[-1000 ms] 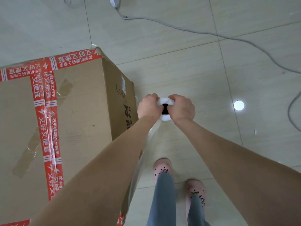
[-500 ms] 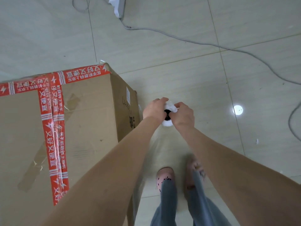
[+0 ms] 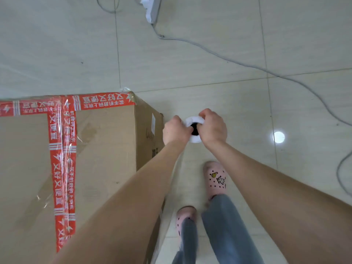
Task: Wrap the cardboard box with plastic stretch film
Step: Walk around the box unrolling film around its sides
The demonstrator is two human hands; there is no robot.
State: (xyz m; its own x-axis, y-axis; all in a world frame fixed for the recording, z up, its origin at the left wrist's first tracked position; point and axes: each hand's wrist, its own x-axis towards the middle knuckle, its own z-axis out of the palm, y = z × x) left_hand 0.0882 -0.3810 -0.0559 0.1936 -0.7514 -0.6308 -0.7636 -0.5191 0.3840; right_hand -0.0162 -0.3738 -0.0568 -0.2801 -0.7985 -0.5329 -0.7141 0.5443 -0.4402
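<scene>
Your left hand point(image 3: 176, 131) and right hand point(image 3: 213, 128) both have a tight curled grip on the film roll point(image 3: 191, 120) top, just beside the cardboard box point(image 3: 104, 149) right face on the floor point(image 3: 228, 54): hold it upright, pull taut, hug the far corner.

Items counted: one cardboard box point(image 3: 106, 141); one roll of stretch film point(image 3: 194, 121). Hands in view, two: left hand point(image 3: 176, 130) and right hand point(image 3: 214, 128). Pink clogs, two: one forward point(image 3: 216, 178), one behind point(image 3: 184, 216). One white power strip point(image 3: 151, 8) on the floor. One grey cable point(image 3: 228, 61) traced; whether the loop at the right edge point(image 3: 341, 168) is a second cannot be told.
</scene>
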